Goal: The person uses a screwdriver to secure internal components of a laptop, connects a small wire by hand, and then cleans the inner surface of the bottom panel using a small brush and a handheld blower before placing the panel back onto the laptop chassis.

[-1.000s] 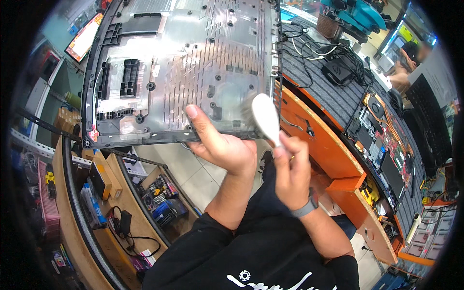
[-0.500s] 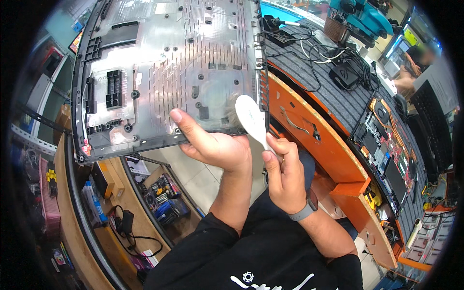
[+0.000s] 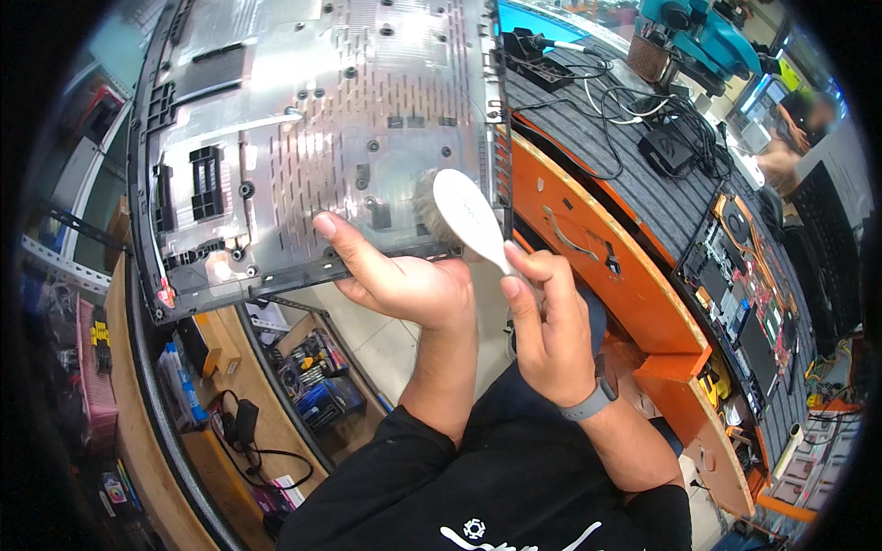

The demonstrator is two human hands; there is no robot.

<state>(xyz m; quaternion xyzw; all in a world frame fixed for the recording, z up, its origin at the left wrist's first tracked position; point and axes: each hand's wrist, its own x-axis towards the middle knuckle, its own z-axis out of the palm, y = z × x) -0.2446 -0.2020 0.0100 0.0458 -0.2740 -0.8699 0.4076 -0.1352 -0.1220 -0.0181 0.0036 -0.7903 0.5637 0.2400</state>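
Observation:
A laptop bottom cover [image 3: 303, 156], black-rimmed with a silvery, slotted inner face, is held up in front of me. My left hand [image 3: 404, 285] grips its near edge, the thumb lying over the inner face and the fingers hidden beneath. In my right hand [image 3: 551, 321] is a white-backed brush [image 3: 469, 213], pinched by its narrow handle between thumb and fingers. Its greyish bristles [image 3: 429, 207] are against or just over the cover's near right part; exact contact cannot be made out.
An opened laptop chassis [image 3: 744, 303] lies on the ribbed grey bench mat [image 3: 588, 129] to the right. Tangled cables with a black power adapter [image 3: 669, 147] and a teal microscope [image 3: 703, 41] are farther back. Orange drawers [image 3: 588, 239] front the bench. Shelves stand left; another person [image 3: 797, 124] sits far right.
The brush has shifted a little left and away from me over the cover. The cover has tilted slightly, its near left corner now lower in the picture.

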